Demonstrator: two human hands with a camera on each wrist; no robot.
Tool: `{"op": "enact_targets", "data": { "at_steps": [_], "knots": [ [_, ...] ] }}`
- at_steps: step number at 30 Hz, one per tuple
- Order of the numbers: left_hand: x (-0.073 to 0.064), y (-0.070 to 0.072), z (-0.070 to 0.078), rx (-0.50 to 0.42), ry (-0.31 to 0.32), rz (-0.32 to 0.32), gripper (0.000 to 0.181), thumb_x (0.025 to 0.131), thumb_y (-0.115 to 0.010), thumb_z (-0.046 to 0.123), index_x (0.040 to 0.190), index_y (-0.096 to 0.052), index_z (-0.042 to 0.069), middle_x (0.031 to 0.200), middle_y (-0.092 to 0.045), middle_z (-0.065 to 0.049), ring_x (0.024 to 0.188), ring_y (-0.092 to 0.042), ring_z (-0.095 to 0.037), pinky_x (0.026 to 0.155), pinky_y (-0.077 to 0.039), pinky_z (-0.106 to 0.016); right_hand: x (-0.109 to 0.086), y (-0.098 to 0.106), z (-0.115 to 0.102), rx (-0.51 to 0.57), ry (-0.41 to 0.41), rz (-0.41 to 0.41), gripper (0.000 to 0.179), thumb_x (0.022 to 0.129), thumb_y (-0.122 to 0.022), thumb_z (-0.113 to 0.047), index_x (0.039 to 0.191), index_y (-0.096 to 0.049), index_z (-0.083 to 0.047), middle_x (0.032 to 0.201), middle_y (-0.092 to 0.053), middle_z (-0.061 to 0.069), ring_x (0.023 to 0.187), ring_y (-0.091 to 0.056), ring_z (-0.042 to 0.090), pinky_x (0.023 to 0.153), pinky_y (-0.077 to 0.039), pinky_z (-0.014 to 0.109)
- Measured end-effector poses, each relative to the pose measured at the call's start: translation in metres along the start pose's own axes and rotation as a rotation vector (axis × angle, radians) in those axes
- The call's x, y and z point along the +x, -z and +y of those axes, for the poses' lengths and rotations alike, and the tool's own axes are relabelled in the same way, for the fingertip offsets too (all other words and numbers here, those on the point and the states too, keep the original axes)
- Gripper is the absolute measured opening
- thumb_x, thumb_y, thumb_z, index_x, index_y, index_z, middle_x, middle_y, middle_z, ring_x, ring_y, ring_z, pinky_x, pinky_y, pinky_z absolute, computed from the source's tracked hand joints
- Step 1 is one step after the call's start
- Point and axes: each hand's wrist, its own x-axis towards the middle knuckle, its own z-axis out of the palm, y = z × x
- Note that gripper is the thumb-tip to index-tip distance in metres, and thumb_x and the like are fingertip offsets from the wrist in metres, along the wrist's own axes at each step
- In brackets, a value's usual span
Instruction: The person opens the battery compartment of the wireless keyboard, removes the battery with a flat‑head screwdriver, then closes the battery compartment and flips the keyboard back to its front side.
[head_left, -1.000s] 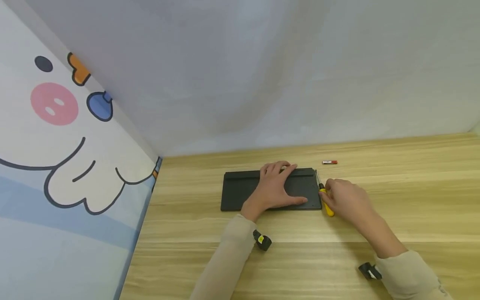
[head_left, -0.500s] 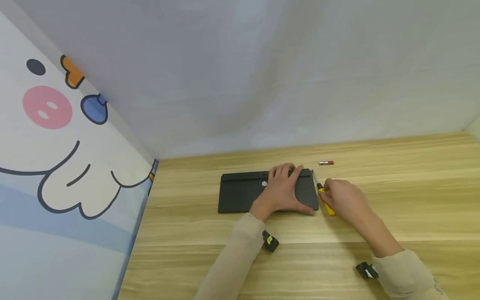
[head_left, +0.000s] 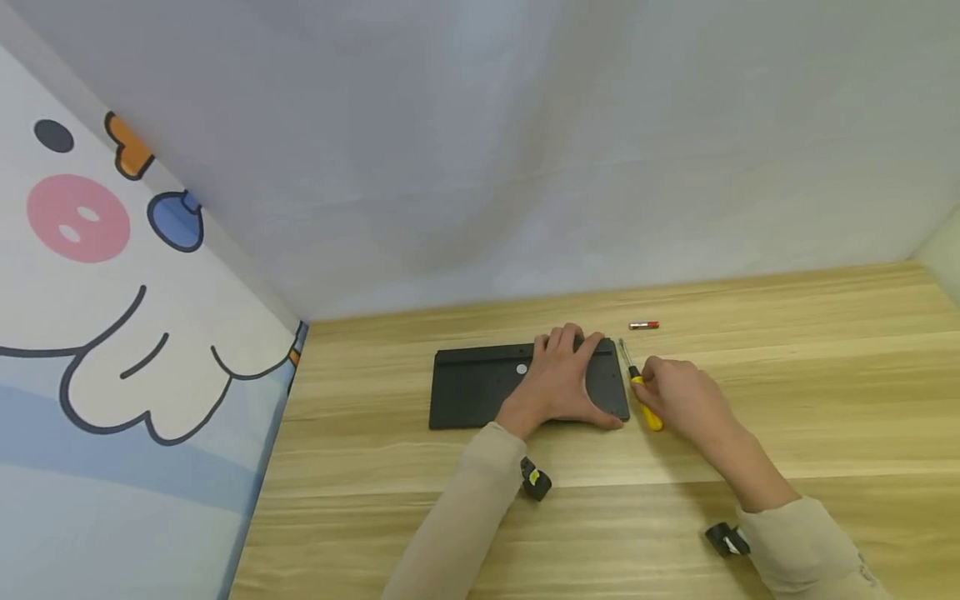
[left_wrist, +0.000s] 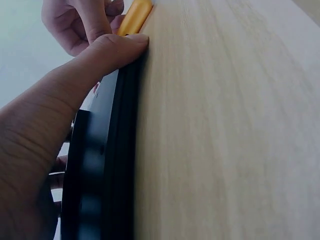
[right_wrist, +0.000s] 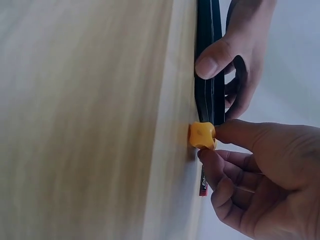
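Observation:
A flat black keyboard [head_left: 472, 387], underside up with a raised ridge along its far side, lies on the wooden table. My left hand [head_left: 558, 383] spans its right part and grips it, fingertips over the far edge and thumb at the near edge close to the right corner. Just right of the keyboard is a screwdriver [head_left: 648, 414] with a yellow handle, its metal shaft pointing away. My right hand [head_left: 686, 396] pinches the handle near its black collar between thumb and index finger. In the right wrist view the yellow handle end [right_wrist: 202, 134] sits close over the tabletop.
A small red and silver battery [head_left: 644, 325] lies beyond the screwdriver's tip. Behind the table [head_left: 360, 467] rises a pale cloth wall [head_left: 600, 208]. A cartoon-printed panel [head_left: 172, 333] stands along the left edge.
My left hand has slid right along the keyboard, its thumb going from the top surface to the near edge. The right hand keeps its hold on the screwdriver. The head view shifts slightly.

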Motion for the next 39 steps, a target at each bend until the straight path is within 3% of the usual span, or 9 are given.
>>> {"op": "enact_targets", "data": {
  "at_steps": [6,14,22,34,39],
  "knots": [
    [-0.002,0.005,-0.002,0.015,-0.01,0.038,0.127,0.057,-0.075,0.088,0.16,-0.032,0.027,0.139,-0.041,-0.002,0.121,-0.041,-0.017,0.103,-0.035,-0.043,0.001,0.003,0.001,0.03,-0.005,-0.02,0.025,0.096,-0.068,-0.022,0.097,-0.068,0.002,0.084,-0.076,0.015,0.075,-0.071,0.026,0.066,-0.058,0.043],
    [-0.006,0.022,-0.004,-0.014,-0.011,0.082,0.126,0.057,-0.077,0.086,0.159,-0.034,0.027,0.139,-0.042,-0.001,0.122,-0.04,-0.017,0.102,-0.035,-0.043,0.002,0.006,0.002,0.041,0.007,-0.042,0.025,0.097,-0.068,-0.022,0.099,-0.069,0.003,0.082,-0.074,0.013,0.07,-0.067,0.02,0.062,-0.056,0.038],
    [-0.009,0.035,-0.006,-0.065,-0.031,0.129,0.125,0.057,-0.079,0.084,0.158,-0.036,0.026,0.14,-0.043,-0.002,0.125,-0.042,-0.019,0.1,-0.038,-0.043,0.001,0.005,0.004,0.058,0.011,-0.033,0.026,0.097,-0.068,-0.022,0.101,-0.07,0.003,0.081,-0.075,0.012,0.068,-0.068,0.019,0.06,-0.056,0.037],
    [-0.011,0.062,-0.006,-0.177,-0.003,0.137,0.123,0.058,-0.083,0.079,0.159,-0.035,0.029,0.148,-0.041,-0.002,0.136,-0.042,-0.023,0.111,-0.04,-0.049,0.001,0.006,0.003,0.058,0.005,-0.042,0.025,0.097,-0.067,-0.021,0.101,-0.071,0.004,0.08,-0.075,0.01,0.066,-0.066,0.017,0.06,-0.055,0.035],
    [-0.013,0.076,-0.005,-0.227,-0.023,0.189,0.123,0.058,-0.086,0.075,0.159,-0.036,0.027,0.143,-0.042,-0.002,0.126,-0.045,-0.02,0.111,-0.041,-0.048,0.002,0.006,0.003,0.07,0.0,-0.039,0.025,0.096,-0.068,-0.022,0.101,-0.071,0.003,0.079,-0.074,0.008,0.066,-0.064,0.015,0.059,-0.052,0.032]
  ]
}}
